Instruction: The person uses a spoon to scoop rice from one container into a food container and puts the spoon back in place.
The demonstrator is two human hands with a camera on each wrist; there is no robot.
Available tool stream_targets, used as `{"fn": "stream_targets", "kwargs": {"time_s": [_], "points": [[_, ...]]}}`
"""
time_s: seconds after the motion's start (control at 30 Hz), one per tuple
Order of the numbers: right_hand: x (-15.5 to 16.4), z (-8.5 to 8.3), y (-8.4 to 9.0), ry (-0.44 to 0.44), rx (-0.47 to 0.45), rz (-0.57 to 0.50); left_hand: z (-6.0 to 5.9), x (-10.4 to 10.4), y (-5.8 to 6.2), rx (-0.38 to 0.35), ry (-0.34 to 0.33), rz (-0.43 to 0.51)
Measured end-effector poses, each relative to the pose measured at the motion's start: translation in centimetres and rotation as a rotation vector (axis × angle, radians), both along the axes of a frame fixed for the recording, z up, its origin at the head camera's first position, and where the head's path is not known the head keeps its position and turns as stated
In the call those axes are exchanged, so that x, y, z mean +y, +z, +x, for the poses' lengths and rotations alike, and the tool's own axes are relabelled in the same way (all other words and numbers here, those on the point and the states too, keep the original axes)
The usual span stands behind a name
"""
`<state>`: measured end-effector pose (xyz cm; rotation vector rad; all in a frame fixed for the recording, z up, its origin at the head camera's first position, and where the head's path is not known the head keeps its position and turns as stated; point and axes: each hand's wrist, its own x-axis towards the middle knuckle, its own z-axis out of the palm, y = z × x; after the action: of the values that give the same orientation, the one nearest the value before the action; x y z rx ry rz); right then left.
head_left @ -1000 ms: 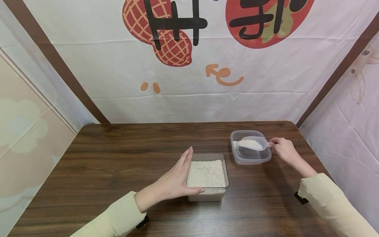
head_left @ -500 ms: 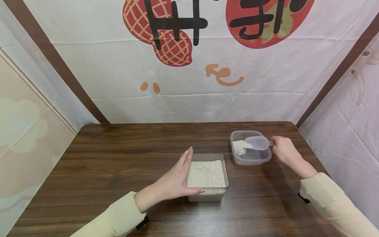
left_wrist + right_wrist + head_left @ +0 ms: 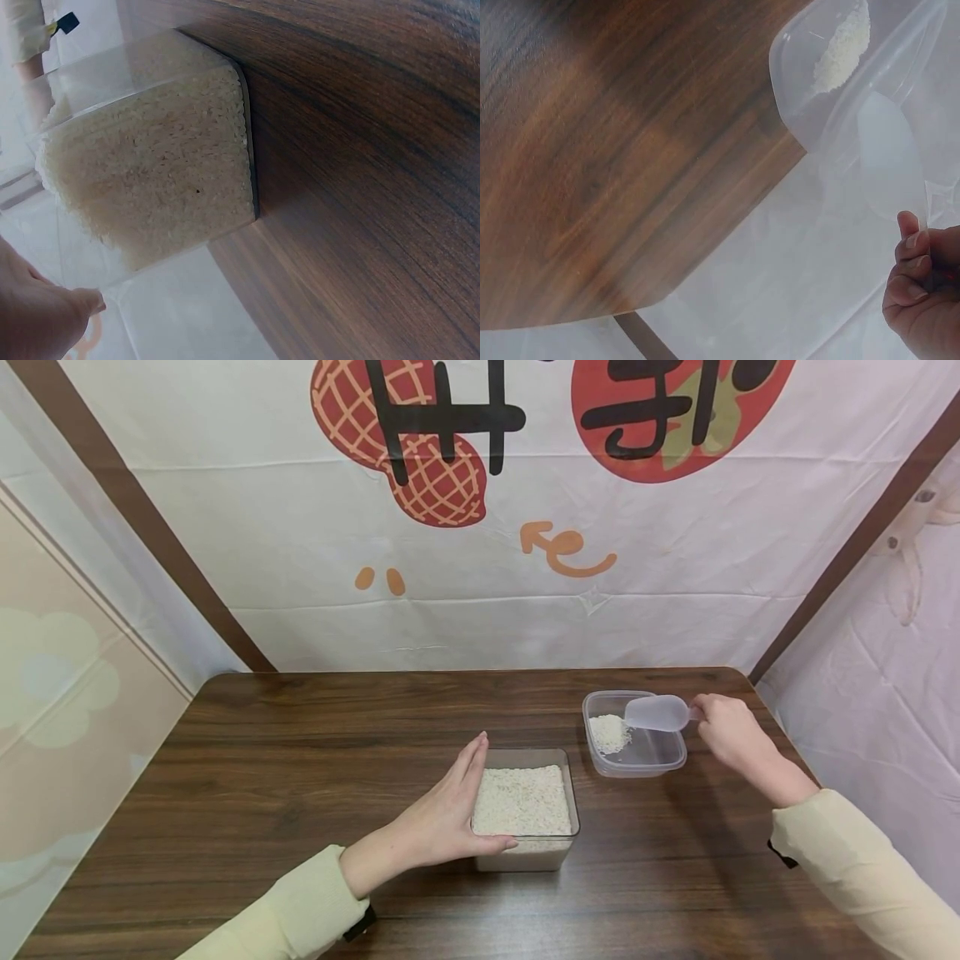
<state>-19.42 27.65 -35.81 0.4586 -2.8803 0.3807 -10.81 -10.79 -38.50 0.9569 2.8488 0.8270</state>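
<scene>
A square clear container (image 3: pixel 558 852) full of white rice (image 3: pixel 522 799) stands on the dark wooden table (image 3: pixel 300 760). My left hand (image 3: pixel 453 806) rests flat against its left wall, fingers straight, thumb along the front rim. The left wrist view shows that rice container (image 3: pixel 150 165) close up, with my thumb (image 3: pixel 45 315) below it. My right hand (image 3: pixel 720 728) pinches the handle of an empty clear plastic scoop (image 3: pixel 658 712) above a smaller clear tub (image 3: pixel 637 764). A small heap of rice (image 3: pixel 609 732) lies in the tub's left part. In the right wrist view my curled fingers (image 3: pixel 915 274) are below the scoop (image 3: pixel 889 150).
The table's far edge meets a hanging printed cloth (image 3: pixel 480 568). The table's rounded right corner (image 3: pixel 738 675) lies just behind the small tub. Bare wood stretches across the left half of the table.
The scoop held rice a second ago; that rice now lies heaped in the small tub. My right hand has lifted the empty scoop slightly up and right. The left hand has not moved.
</scene>
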Motion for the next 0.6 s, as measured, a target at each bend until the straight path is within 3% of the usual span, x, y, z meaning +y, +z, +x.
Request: {"fn": "stream_targets", "kwargs": {"time_s": [0.6], "points": [[0.2,0.1,1.7,0.001,0.068,0.012,0.0,0.0,-0.1,0.018,0.007,-0.003]]}}
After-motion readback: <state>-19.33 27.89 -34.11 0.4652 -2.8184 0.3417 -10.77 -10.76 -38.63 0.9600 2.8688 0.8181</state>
